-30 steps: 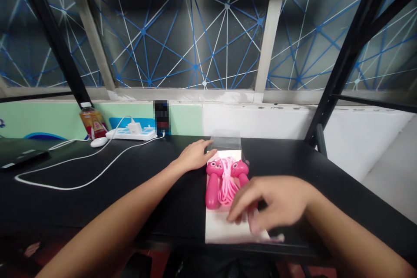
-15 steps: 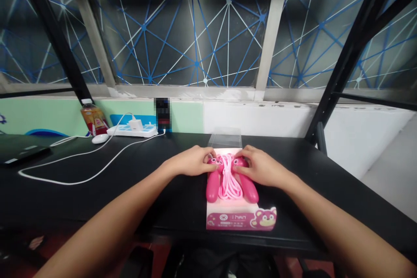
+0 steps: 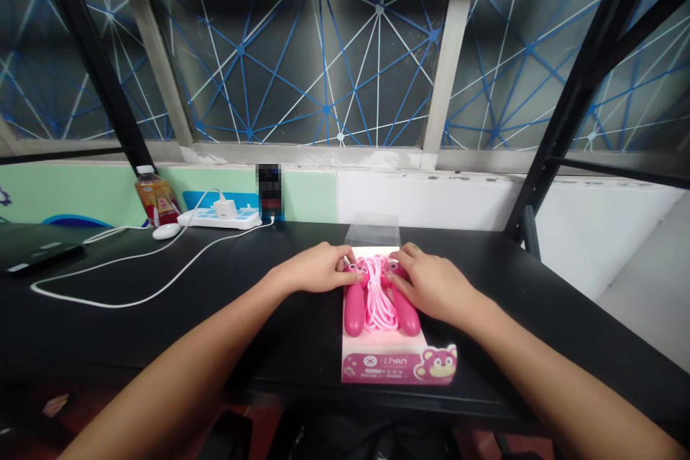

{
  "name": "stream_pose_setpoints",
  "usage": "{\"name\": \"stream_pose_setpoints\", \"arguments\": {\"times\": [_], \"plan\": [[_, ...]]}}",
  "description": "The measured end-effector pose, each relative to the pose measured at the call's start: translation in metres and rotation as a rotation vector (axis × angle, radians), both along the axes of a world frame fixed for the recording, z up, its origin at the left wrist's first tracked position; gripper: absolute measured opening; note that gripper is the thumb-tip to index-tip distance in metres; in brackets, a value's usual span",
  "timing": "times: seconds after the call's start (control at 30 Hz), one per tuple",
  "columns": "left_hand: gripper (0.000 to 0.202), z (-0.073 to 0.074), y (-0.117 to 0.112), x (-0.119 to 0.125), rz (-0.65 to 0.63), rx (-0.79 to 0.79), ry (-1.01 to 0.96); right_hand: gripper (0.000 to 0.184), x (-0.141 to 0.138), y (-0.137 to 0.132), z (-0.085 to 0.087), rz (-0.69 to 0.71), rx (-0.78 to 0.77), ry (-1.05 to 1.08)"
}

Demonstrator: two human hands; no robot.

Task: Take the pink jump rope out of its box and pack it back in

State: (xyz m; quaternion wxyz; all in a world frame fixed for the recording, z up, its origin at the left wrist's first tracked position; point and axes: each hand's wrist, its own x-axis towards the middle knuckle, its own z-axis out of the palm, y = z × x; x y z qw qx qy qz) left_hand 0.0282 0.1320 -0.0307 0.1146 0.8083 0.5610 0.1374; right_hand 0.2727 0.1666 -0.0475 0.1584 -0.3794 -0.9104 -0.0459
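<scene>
A pink jump rope (image 3: 380, 305), its cord coiled in a bundle, lies between its two handles on a pale pink packaging card (image 3: 382, 340). The card's front flap carries a printed bear. My left hand (image 3: 320, 267) pinches the bear-faced top of the left handle (image 3: 354, 313), thumb inward. On the other side my right hand (image 3: 435, 284) grips the top of the right handle (image 3: 408, 313), thumb along its inner side and fingertips partly hidden behind. Both handles rest on the card beside the cord. Behind the card a clear plastic cover (image 3: 371, 231) lies on the desk.
The black desk (image 3: 259, 345) meets a wall and patterned windows. At the back left are a drink bottle (image 3: 157, 198), a white mouse (image 3: 167, 231), a power strip (image 3: 242, 218) with a charger, and a phone (image 3: 270, 192). A white cable (image 3: 134, 302) loops across the desk.
The right handle has swung inward at its lower end, now closer to the cord. My right hand has shifted slightly with it, thumb lower. My left hand stays on the left handle.
</scene>
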Motion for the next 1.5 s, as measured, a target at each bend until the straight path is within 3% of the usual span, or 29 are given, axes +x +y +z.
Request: {"name": "stream_pose_setpoints", "arguments": {"times": [0.1,0.17,0.23,0.37,0.53,0.63,0.8,0.9,1.07,1.23,1.33,1.43,1.5], "plan": [[0.039,-0.001,-0.001,0.002,0.024,0.064,0.058,0.041,-0.003,-0.014,0.006,0.172,0.076,-0.038],[0.037,-0.003,-0.001,0.003,0.031,0.108,0.091,0.045,-0.005,-0.022,0.007,0.366,0.065,-0.106],[0.036,-0.006,0.0,0.002,0.033,0.14,0.111,0.051,-0.007,-0.027,0.005,0.47,0.031,-0.17],[0.039,-0.009,0.005,-0.001,0.018,0.202,0.099,0.053,-0.008,-0.03,0.002,0.473,-0.01,-0.199],[0.042,-0.015,0.021,-0.014,0.09,0.384,0.043,0.05,-0.006,-0.03,0.009,0.487,-0.046,-0.182],[0.047,-0.02,0.029,-0.025,0.041,0.311,0.044,0.049,-0.005,-0.032,0.012,0.523,-0.045,-0.183],[0.02,-0.017,0.03,-0.031,-0.043,0.294,-0.058,0.052,-0.004,-0.035,0.013,0.565,-0.079,-0.145],[0.015,-0.015,0.027,-0.028,-0.033,0.251,-0.082,0.049,-0.004,-0.034,0.012,0.566,-0.089,-0.126],[0.024,-0.015,0.021,-0.018,0.007,0.198,-0.073,0.045,-0.006,-0.023,0.002,0.505,-0.036,-0.144],[0.025,-0.014,0.015,-0.01,-0.024,0.193,-0.077,0.044,-0.012,-0.004,-0.01,0.4,0.084,-0.172],[0.024,-0.013,0.012,-0.006,-0.063,0.208,-0.094,0.044,-0.012,-0.002,-0.008,0.341,0.161,-0.155],[0.033,-0.013,0.012,-0.002,-0.057,0.244,-0.095,0.037,-0.009,-0.017,0.002,0.497,0.081,-0.073],[0.038,-0.014,0.013,-0.001,-0.049,0.251,-0.095,0.037,-0.006,-0.03,0.007,0.704,-0.146,-0.047]]}}
